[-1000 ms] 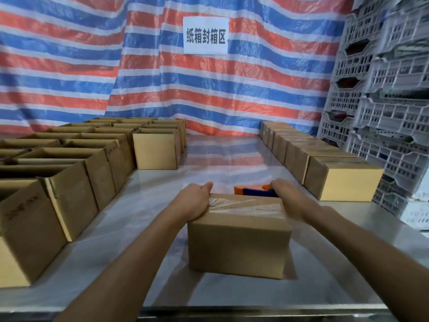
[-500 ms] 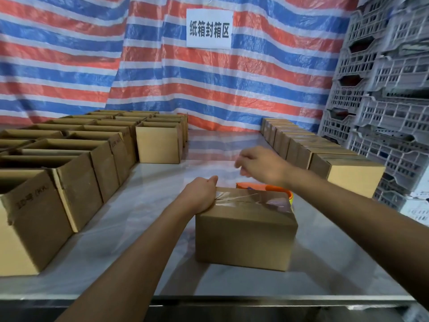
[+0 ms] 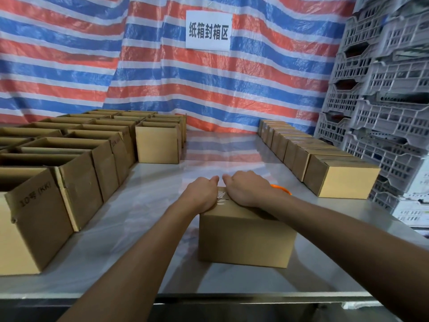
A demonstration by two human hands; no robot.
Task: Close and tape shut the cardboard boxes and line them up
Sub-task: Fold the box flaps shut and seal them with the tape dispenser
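Observation:
A closed cardboard box [image 3: 246, 240] sits on the table in front of me, a strip of clear tape [image 3: 221, 198] showing on its top. My left hand [image 3: 201, 194] grips the box's top left end, fingers curled over the edge. Right beside it, my right hand [image 3: 246, 188] presses down on the taped top, almost touching the left hand, its forearm lying across the box. An orange tape dispenser [image 3: 282, 189] peeks out behind the right wrist, mostly hidden.
Several open boxes [image 3: 76, 168] fill the table's left side. A row of closed boxes [image 3: 341, 180] runs along the right side, next to stacked grey plastic crates [image 3: 390, 112]. The steel table [image 3: 222, 156] runs back to a striped tarp.
My right hand left the box's right end, lifted, and came down on the top next to my left hand. The left hand stayed at the left end.

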